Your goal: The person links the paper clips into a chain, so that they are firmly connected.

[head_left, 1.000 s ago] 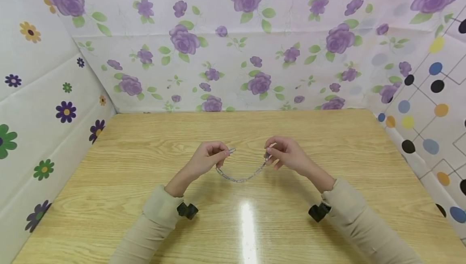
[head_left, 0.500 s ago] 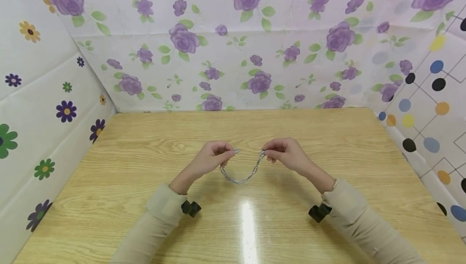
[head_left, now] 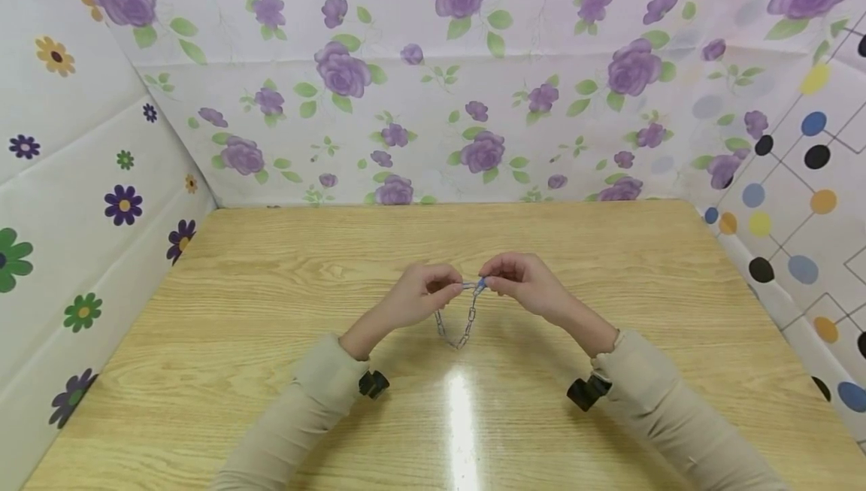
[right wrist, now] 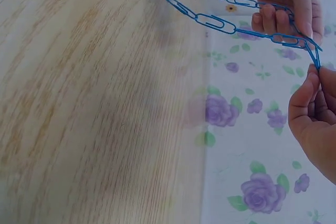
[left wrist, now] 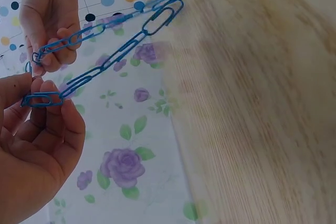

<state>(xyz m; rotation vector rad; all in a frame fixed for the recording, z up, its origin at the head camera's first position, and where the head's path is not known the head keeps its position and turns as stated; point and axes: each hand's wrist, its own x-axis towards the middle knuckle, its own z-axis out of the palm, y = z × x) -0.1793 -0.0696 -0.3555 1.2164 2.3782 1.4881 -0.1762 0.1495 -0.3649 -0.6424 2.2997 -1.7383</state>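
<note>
A chain of blue paper clips [head_left: 471, 316] hangs in a narrow loop between both hands, above the table. My left hand [head_left: 421, 297] pinches one end clip between thumb and fingers, its tip pointing right. Opposite it, my right hand [head_left: 529, 282] pinches the clip at the other end. In the right wrist view the two ends of the paper clip chain [right wrist: 215, 23] meet or nearly meet beside the right fingertips. Whether they are hooked together I cannot tell. The left wrist view shows the chain [left wrist: 123, 51] sagging away from both hands.
A wooden table [head_left: 271, 250] lies under the hands, with a bright light reflection near its front middle. Behind it rises a sheet with purple flowers [head_left: 406, 130]. Patterned sheets also border the left and right sides. Each wrist wears a small black camera [head_left: 587, 392].
The left hand has moved right toward the right hand, bringing the end clips together. The right hand has shifted slightly left. The chain's sag has become narrower and deeper.
</note>
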